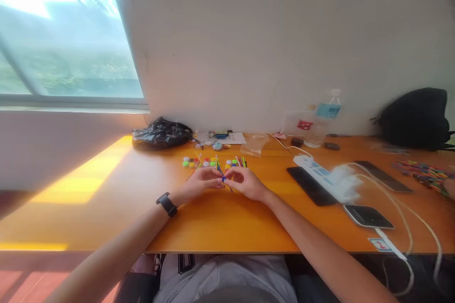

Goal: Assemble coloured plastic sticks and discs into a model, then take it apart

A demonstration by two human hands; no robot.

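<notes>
My left hand (pixel 205 178), with a black watch (pixel 167 204) on its wrist, pinches one side of a thin blue strip (pixel 231 189) above the table. From the other side my right hand (pixel 246 182) pinches the same blue strip, fingertips close to the left ones. The strip looks like a cable tie, but its exact kind is too small to tell. Just beyond my hands lie small round caps (pixel 186 163) in white, green, yellow and red. Thin coloured strips (pixel 243 162) lie among them, partly hidden by my fingers.
A black plastic bag (pixel 161 133) lies at the back left. On the right are a power strip (pixel 316 173) with white cables, a dark phone (pixel 312 186), a power bank (pixel 368 217), a water bottle (pixel 322 118), a black bag (pixel 414 118) and a coloured bundle (pixel 423 173) near another person's hand.
</notes>
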